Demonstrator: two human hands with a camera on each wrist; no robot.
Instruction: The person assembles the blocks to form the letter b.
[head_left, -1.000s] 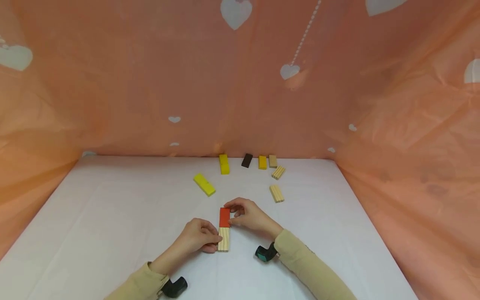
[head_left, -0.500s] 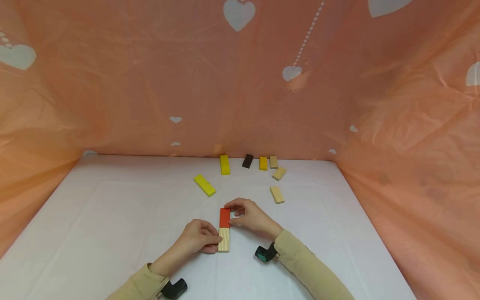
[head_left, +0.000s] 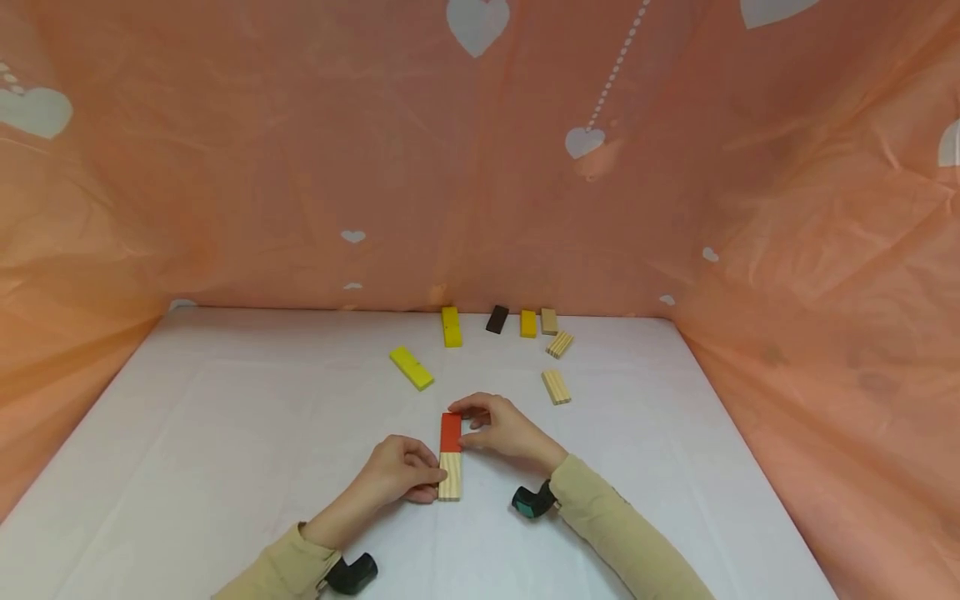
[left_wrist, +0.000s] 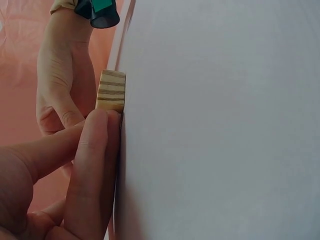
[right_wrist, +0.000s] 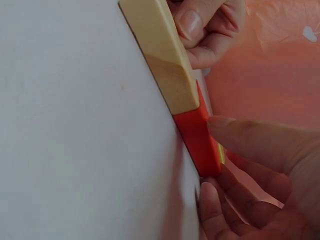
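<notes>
A red wooden block (head_left: 451,432) and a plain wooden block (head_left: 449,477) lie flat on the table, end to end in one line. My left hand (head_left: 401,471) holds the plain block at its left side, the thumb over its top edge and the fingers low beside it. Its striped end grain shows in the left wrist view. My right hand (head_left: 504,429) holds the red block, thumb on its right side and index finger at its far end. In the right wrist view the red block (right_wrist: 200,142) meets the plain block's end (right_wrist: 165,65).
Behind the hands lie two bright yellow blocks (head_left: 411,368), a dark brown block (head_left: 497,320) and a deeper yellow block (head_left: 528,323). Several plain wooden blocks (head_left: 557,387) lie to the back right. A peach curtain (head_left: 300,167) borders the white table (head_left: 225,433).
</notes>
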